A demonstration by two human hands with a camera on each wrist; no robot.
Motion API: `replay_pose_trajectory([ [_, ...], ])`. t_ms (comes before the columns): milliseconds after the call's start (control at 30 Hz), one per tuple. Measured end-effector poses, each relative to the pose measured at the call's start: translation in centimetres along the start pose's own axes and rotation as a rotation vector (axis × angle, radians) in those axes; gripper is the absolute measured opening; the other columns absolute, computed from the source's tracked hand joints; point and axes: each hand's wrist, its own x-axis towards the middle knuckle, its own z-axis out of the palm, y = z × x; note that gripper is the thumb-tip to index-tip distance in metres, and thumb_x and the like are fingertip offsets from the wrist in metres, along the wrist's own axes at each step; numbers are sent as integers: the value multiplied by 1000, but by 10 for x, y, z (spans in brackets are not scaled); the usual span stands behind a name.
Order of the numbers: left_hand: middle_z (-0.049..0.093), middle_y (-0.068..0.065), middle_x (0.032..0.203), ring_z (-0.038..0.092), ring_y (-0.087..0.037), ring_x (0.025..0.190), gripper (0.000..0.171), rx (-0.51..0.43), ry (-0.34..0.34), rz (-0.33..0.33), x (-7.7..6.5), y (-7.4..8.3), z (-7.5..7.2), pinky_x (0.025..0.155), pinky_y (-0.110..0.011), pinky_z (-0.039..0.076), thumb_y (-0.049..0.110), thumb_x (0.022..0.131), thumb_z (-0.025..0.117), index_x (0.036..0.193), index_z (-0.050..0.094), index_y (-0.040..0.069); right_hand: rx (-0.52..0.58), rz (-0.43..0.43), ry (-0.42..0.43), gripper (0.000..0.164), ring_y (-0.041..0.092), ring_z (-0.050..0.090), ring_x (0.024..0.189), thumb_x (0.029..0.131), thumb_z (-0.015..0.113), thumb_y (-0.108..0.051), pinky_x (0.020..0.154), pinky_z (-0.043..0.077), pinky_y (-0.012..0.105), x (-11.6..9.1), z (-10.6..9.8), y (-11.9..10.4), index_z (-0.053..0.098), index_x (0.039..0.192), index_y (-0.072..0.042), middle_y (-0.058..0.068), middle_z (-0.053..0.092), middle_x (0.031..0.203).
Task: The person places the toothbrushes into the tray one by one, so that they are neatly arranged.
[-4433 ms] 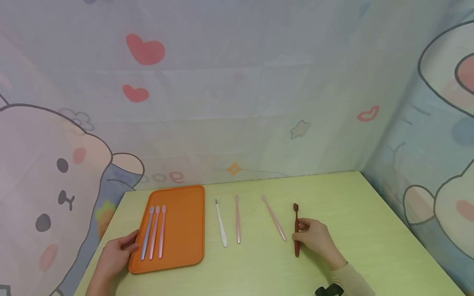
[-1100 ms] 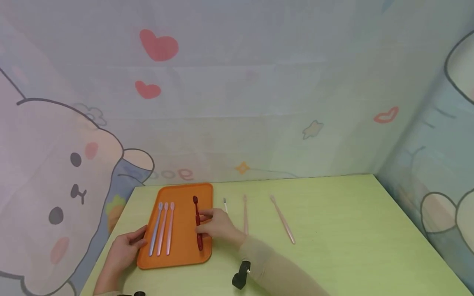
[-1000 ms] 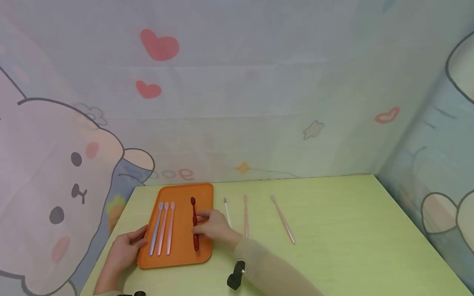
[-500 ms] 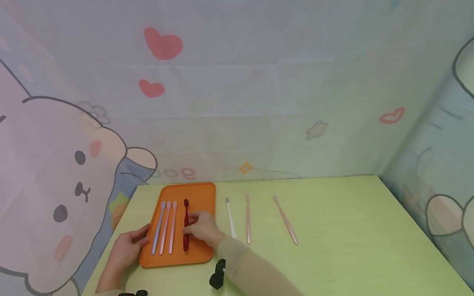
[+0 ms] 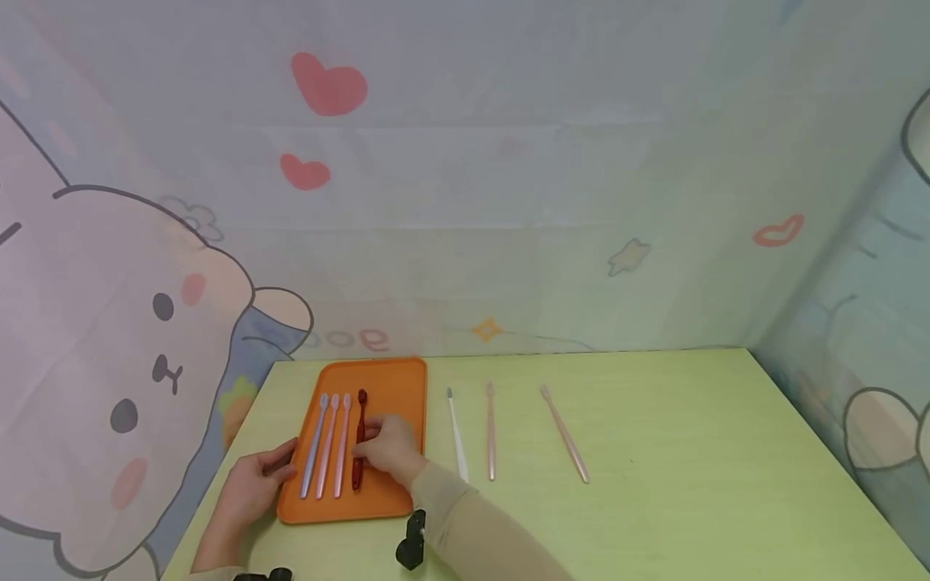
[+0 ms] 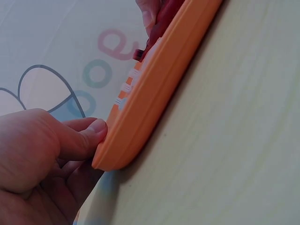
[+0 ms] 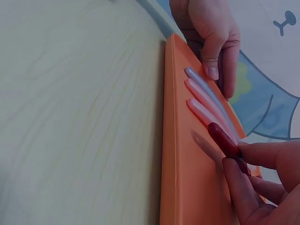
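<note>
An orange tray [image 5: 392,403] lies at the table's left, with one blue toothbrush [image 5: 314,445] and two pink toothbrushes [image 5: 330,445] side by side in it. My left hand [image 5: 250,488] grips the tray's left rim, thumb [image 6: 96,131] on top. Between thumb and fingers, my right hand [image 5: 392,448] pinches a dark red toothbrush [image 5: 359,440] by its handle, bristle end toward the wall. This brush is nearly parallel to the pink ones, just right of them. In the right wrist view its handle end [image 7: 218,132] is raised over the tray, casting a shadow.
Right of the tray, a white toothbrush [image 5: 456,432] and two pale pink toothbrushes [image 5: 491,436] lie on the light green table [image 5: 654,452]; the farthest one slants. A printed cloth [image 5: 508,177] hangs behind. My right sleeve [image 5: 479,524] crosses the front of the table.
The right hand took the red toothbrush from the table's right side to over the tray, then shifted it left to beside the pink ones. The left hand stays at the tray's rim.
</note>
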Motion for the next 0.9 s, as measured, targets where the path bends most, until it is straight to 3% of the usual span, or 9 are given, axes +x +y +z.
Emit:
replay_pose_trajectory([
  [233, 61, -27, 143, 53, -42, 141, 48, -5, 1, 5, -3, 3, 0, 113, -55, 43, 1, 103, 68, 148, 56, -7, -143, -20, 32, 43, 11, 61, 82, 87, 88, -3, 75, 61, 30, 2, 4, -2, 74, 128, 1, 0, 69, 95],
  [500, 62, -27, 142, 54, -42, 140, 47, -3, 3, 9, -2, 2, 0, 112, -54, 45, 1, 103, 69, 148, 56, -7, -288, -85, 57, 42, 9, 54, 73, 85, 90, -6, 63, 52, 24, 0, 9, -2, 75, 123, 3, -5, 62, 82],
  [667, 62, -27, 142, 54, -41, 140, 47, -8, -1, 13, -1, 1, 1, 110, -53, 47, 1, 103, 68, 148, 56, -8, -281, -94, 62, 41, 9, 54, 71, 85, 89, -5, 61, 51, 23, 0, 9, 0, 74, 123, 3, -5, 60, 81],
  [900, 61, -27, 143, 53, -41, 140, 48, -10, -1, 1, -1, 0, 1, 112, -54, 45, 1, 103, 68, 148, 55, -7, -159, -42, 19, 42, 10, 63, 66, 89, 86, 0, 59, 61, 27, 0, 9, 1, 72, 129, 4, -2, 61, 85],
])
